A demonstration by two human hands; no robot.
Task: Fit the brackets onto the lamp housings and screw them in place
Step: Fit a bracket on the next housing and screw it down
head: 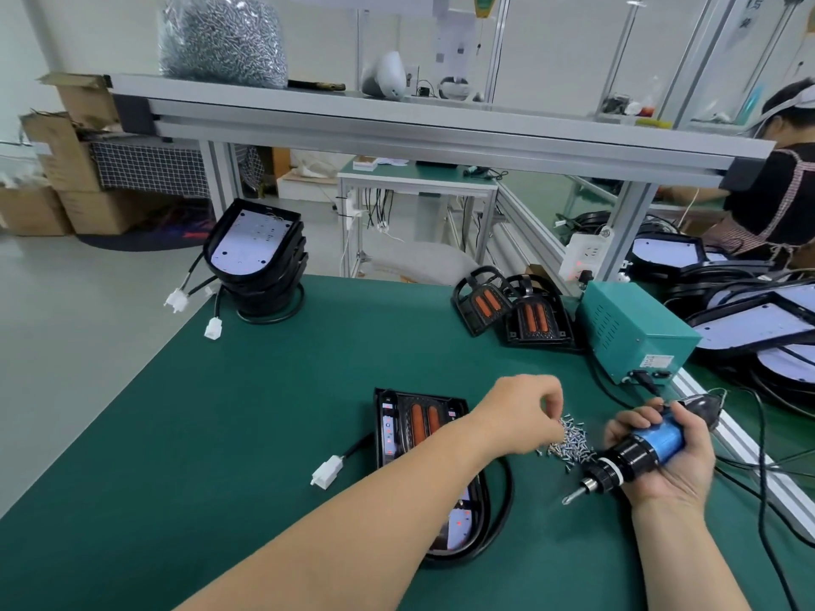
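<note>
A black lamp housing (397, 429) lies flat on the green table in front of me, a bracket with two orange strips (424, 423) seated in its top end. My left forearm crosses over it. My left hand (520, 412) reaches into a small pile of silver screws (571, 441) with its fingertips pinched together among them. To the right, my right hand (661, 456) grips a blue and black electric screwdriver (635, 456), its bit pointing down-left just off the table.
A stack of lamp housings (256, 253) stands at the table's far left. Two more brackets (511, 308) lean near a teal power box (635, 328). More housings (749, 319) pile at the right, where another person works. A white connector (328, 471) lies left of the housing.
</note>
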